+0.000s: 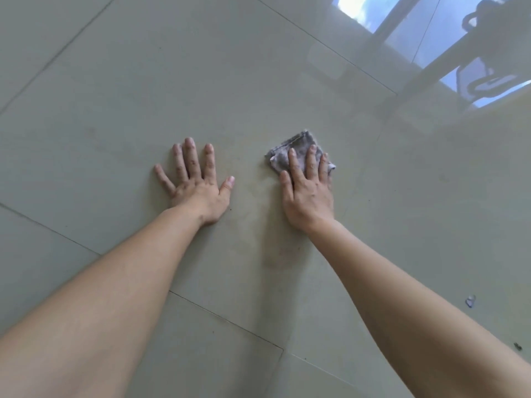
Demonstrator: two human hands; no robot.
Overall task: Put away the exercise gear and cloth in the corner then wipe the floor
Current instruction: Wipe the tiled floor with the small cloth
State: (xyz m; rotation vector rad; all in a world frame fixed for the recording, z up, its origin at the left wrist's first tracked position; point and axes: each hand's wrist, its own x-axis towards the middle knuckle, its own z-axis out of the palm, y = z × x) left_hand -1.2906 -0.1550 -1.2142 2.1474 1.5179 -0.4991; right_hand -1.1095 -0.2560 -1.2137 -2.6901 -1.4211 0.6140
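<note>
The right hand (307, 193) is pressing the grey rag (290, 149) flat, fingers straight; the left hand (198, 182) is bracing, splayed, on the floor (115, 110). Sweeping wristward over the smudge (275, 254) is looking wise.

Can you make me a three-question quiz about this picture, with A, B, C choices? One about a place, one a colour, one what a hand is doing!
1. Where is the cloth?
A. on a chair
B. under the right hand
C. in a bucket

2. What colour is it?
A. grey
B. red
C. yellow

3. What is the left hand doing?
A. making a fist
B. holding a cup
C. lying flat on the floor

Answers: 1 B, straight fingers press it down; 2 A, it looks grey; 3 C, its fingers are spread out.
</note>
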